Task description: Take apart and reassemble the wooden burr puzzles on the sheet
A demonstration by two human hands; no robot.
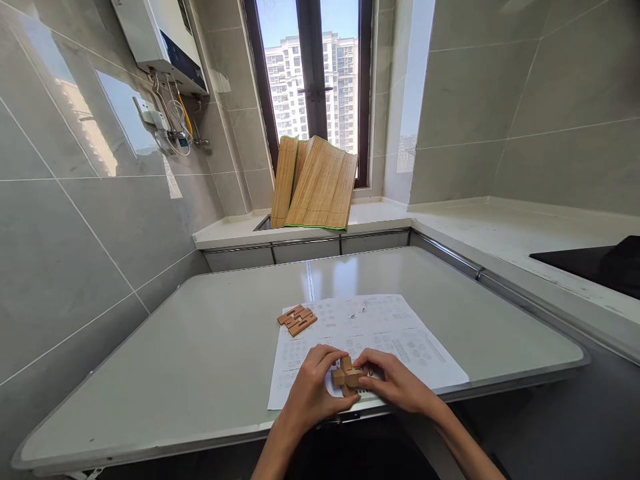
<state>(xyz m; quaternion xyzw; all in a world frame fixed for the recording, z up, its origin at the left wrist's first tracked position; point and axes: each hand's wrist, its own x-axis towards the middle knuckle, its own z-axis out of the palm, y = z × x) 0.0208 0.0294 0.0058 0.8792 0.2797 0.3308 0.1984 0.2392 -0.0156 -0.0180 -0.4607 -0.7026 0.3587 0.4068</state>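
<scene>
A small wooden burr puzzle of interlocking blocks is held between my two hands, low over the near edge of the paper. My left hand curves round its left side, with fingertips on top and the thumb underneath. On the other side my right hand pinches a block of it between thumb and fingers. Several flat, slotted wooden pieces lie together on the upper left corner of the printed sheet. My fingers hide part of the puzzle.
The sheet rests on a pale folding table with a seam across it. Beyond stands a white counter with a folded bamboo mat leaning by the window. A black hob is at right, a water heater on the left wall.
</scene>
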